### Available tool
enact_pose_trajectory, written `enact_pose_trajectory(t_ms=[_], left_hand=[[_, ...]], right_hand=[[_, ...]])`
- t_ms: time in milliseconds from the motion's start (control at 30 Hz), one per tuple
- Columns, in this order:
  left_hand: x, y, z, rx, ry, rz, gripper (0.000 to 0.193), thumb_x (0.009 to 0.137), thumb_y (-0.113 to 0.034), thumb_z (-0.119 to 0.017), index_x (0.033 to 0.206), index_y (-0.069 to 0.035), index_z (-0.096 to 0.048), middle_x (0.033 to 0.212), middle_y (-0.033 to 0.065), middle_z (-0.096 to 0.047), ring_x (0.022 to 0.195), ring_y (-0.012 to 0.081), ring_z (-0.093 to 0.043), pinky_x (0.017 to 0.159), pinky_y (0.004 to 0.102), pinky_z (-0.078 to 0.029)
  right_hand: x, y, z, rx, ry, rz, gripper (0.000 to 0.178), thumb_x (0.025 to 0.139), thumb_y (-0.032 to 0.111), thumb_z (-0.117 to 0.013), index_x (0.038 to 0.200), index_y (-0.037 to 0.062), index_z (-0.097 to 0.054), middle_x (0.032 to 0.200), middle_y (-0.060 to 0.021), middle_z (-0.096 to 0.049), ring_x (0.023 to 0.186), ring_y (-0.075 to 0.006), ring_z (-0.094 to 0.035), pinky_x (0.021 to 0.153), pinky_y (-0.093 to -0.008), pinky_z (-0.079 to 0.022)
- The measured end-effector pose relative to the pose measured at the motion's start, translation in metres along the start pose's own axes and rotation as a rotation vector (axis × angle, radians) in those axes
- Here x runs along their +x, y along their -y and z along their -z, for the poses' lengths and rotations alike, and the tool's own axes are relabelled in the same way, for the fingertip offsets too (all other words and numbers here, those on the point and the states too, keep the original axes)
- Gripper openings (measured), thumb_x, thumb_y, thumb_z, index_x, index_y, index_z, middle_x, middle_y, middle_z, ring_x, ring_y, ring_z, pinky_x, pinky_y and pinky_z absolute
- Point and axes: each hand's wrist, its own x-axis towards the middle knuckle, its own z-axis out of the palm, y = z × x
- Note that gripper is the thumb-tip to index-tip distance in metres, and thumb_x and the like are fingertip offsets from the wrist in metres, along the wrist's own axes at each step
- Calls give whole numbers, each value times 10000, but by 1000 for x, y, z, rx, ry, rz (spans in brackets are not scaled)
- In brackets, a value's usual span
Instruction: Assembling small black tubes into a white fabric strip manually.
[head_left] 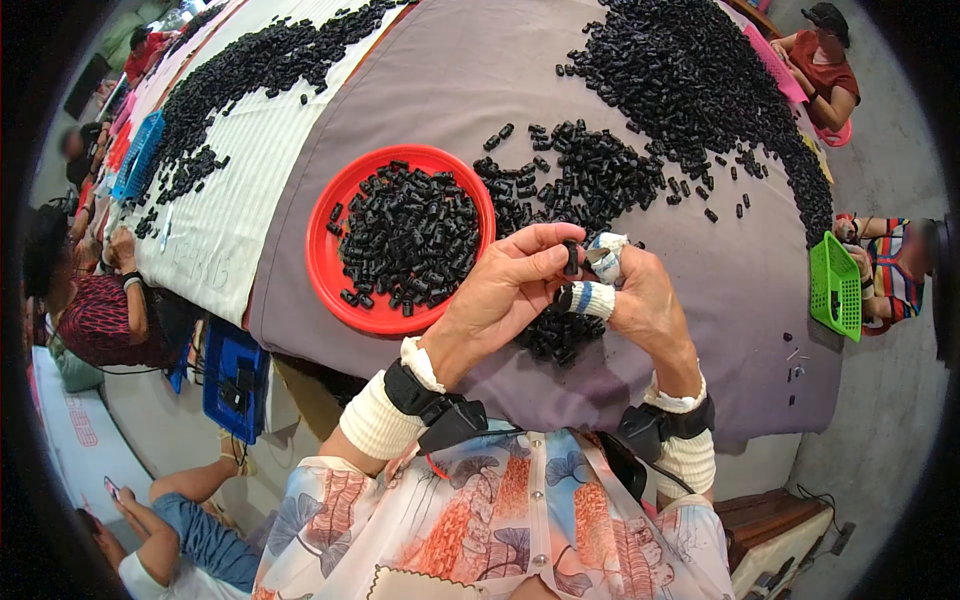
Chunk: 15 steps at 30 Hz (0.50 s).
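Observation:
My left hand [500, 285] pinches a small black ribbed plastic piece [571, 257] upright between thumb and forefinger. Close against it is my right hand [645, 300], its fingers bent inward. White cloth wraps [590, 299] with blue stripes cover fingertips of that hand. Something dark shows at the tip of the lower wrap, but I cannot make out whether it is gripped. Under both hands lies a small heap of like black pieces [560, 337]. Left of my hands, a round red tray [322, 265] holds a large pile of them.
Loose black pieces [600, 170] spread beyond my hands, joining a big heap [690, 80] at the far right. The table has a grey cloth [400, 95]. Co-workers sit around it, one beside a green basket [835, 290]. A blue crate [235, 385] stands low at left.

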Motion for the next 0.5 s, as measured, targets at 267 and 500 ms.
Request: enact_pose_trajectory(t_ms=[267,500], left_hand=[[0,2,-1,14,-14,37,236,875,-72,-542,1099,2,-557,987,73,-596,888,136,-572,806,283,-488],[-1,2,-3,22,-5,31,235,878,-77,-538,1096,12,-553,992,76,-596,894,136,-574,808,281,-488]], right_hand=[[3,8,7,-100,70,-33,372,668,316,-736,775,-5,-583,622,-66,-547,555,-139,-477,532,-302,-408],[5,1,7,-122,82,6,350,682,332,-745,777,30,-595,606,20,-525,532,-61,-451,475,-244,-367]])
